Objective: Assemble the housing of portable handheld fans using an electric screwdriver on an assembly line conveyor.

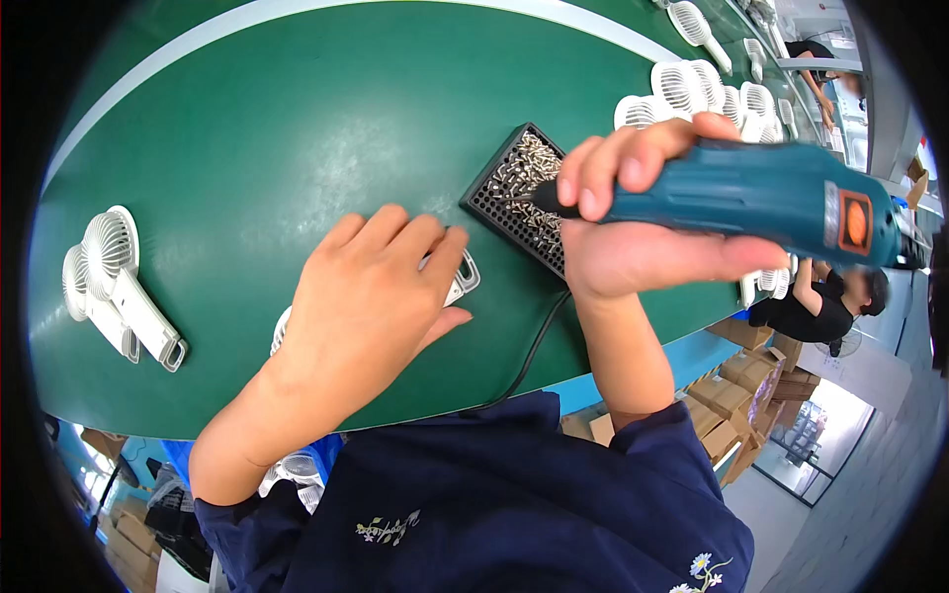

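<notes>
My right hand [628,252] grips a teal electric screwdriver [732,198] with a black nose. The screwdriver lies almost level in this view, its tip over a black perforated tray [501,225] heaped with small silvery screws [527,170]. Whether a screw sits on the bit is too small to tell. On the green table, my left hand [371,287] is curled over a white handheld fan [465,280] and holds it down. Only the looped handle end and a bit of the round grille show; the hand hides the middle.
Two white handheld fans [133,287] lie stacked at the left. Several more [682,87] are piled at the far right, partly behind the screwdriver. A black cable [535,348] runs from near the tray to the table's front edge. Cardboard boxes [722,395] and a co-worker [816,306] are beyond at the right.
</notes>
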{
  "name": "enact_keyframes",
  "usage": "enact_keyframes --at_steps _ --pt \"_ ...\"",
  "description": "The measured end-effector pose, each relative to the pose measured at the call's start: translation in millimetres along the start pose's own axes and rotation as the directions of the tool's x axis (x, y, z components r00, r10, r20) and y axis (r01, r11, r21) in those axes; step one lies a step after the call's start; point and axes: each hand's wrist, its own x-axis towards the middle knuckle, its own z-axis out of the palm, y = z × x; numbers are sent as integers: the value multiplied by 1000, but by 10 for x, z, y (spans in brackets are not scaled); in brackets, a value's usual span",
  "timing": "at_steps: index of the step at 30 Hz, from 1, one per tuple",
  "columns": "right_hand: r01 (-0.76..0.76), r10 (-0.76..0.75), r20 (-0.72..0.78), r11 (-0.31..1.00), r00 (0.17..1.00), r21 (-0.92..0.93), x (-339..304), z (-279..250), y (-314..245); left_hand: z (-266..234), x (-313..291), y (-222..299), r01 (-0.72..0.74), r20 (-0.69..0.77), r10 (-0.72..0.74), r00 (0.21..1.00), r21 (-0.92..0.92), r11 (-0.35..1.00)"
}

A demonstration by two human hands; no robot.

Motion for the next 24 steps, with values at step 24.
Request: enact_keyframes --at_steps 24 --pt "-121 108 67 965 992 232 -145 273 -506 61 -46 -74 -151 -253 94 963 -217 964"
